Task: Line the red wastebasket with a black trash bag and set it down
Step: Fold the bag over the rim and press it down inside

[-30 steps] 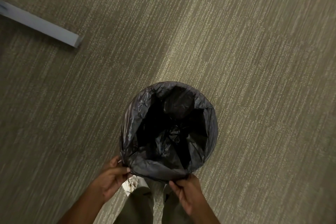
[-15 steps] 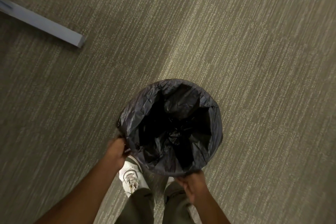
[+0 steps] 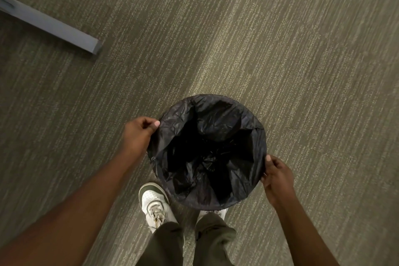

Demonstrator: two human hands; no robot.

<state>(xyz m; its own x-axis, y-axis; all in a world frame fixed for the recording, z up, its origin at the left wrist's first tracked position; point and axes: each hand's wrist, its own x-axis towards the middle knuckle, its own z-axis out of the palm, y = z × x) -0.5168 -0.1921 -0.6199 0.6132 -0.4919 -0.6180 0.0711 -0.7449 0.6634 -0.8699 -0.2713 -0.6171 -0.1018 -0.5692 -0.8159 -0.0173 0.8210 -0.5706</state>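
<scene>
- My left hand (image 3: 138,134) pinches the black trash bag (image 3: 207,151) at its left rim.
- My right hand (image 3: 277,176) pinches the right rim.
- The bag-covered wastebasket sits between them, above my shoes (image 3: 155,205) on carpet (image 3: 280,49).

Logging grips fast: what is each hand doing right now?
Left hand: closed on the black trash bag at the rim's left side.
Right hand: closed on the bag at the rim's right side.
</scene>
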